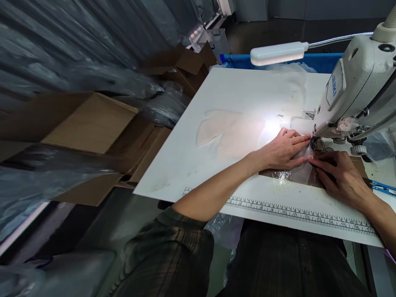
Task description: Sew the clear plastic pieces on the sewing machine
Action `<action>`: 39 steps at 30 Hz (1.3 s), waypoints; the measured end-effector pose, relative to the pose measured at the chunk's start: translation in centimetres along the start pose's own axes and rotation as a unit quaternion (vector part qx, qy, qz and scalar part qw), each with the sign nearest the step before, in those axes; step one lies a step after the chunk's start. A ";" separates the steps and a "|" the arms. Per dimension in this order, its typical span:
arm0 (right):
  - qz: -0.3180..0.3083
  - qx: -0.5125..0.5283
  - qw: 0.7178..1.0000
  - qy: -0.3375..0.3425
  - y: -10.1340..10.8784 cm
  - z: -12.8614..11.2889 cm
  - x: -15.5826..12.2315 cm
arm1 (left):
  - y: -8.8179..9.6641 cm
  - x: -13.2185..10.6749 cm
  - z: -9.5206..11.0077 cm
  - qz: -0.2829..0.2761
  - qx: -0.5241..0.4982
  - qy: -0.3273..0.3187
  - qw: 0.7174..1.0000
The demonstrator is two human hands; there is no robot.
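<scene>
My left hand lies flat with fingers stretched out on a sheer, pale fabric, its fingertips close to the sewing machine's needle area. The fingers of my right hand pinch the edge of that fabric just in front of the presser foot. The white sewing machine stands over both hands. Beside my right wrist are blue-handled thread snips, their front end hidden by the hand. A cut piece of sheer, skin-toned fabric is spread on the white table to the left.
A printed ruler runs along the table's front edge. The lamp hangs above the far side. Open cardboard boxes and plastic sheeting stand left of the table. A blue bin edge shows behind it.
</scene>
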State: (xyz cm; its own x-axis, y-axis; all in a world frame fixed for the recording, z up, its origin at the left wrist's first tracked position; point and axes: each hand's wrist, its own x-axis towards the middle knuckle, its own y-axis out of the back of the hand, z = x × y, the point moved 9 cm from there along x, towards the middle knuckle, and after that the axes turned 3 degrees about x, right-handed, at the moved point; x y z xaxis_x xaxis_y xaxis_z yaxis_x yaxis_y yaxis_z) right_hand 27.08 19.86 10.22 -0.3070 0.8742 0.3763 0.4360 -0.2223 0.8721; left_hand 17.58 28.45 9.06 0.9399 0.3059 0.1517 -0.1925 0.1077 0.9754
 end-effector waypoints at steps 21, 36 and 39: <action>0.021 -0.005 1.000 0.000 -0.2 0.1 -0.3 | -0.1 0.0 0.2 0.035 -0.003 0.001 0.999; 0.008 -0.015 1.000 0.008 -0.3 0.1 -0.4 | -0.3 0.0 0.5 0.019 0.026 0.003 0.999; 0.015 -0.024 1.000 0.011 -0.3 0.1 -0.4 | -0.1 -0.2 0.7 0.031 0.041 0.002 0.999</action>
State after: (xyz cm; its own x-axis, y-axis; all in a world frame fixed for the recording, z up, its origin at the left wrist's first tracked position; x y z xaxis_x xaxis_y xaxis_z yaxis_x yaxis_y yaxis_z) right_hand 27.13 19.61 9.75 -0.3125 0.8573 0.4090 0.4046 -0.2694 0.8739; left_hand 17.63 27.72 9.08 0.9261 0.3125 0.2113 -0.2260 0.0110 0.9741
